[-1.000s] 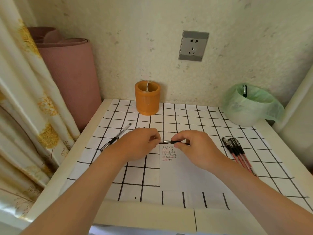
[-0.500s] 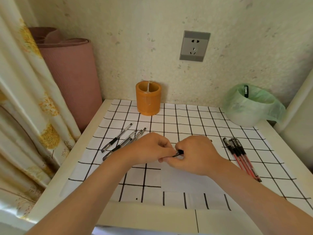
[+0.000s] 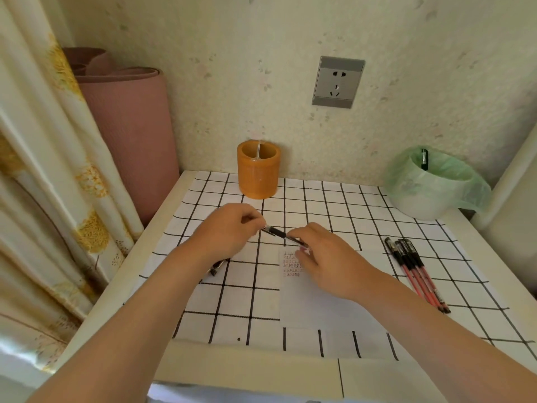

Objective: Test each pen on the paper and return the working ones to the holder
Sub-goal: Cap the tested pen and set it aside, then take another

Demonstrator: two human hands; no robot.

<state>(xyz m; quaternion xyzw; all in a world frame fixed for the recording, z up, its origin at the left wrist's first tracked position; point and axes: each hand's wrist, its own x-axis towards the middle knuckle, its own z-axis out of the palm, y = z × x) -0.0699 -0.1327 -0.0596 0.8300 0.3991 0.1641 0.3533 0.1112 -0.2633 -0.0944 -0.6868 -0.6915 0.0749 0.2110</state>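
Note:
A black-capped pen is held between both hands above the checked tablecloth. My left hand pinches its far, capped end; my right hand grips its near end. Under my right hand lies a white paper with small rows of scribbles. The orange pen holder stands at the back by the wall, apart from both hands. Three red pens with black caps lie side by side to the right. Ends of other pens show under my left forearm.
A white bin lined with a green bag stands at the back right with a pen sticking up in it. A rolled pink mat and a curtain border the table's left. A wall socket is above.
Both hands have shifted away from me and to the left with the pen, which now slants from my left hand down to my right. The scribbled paper is uncovered again.

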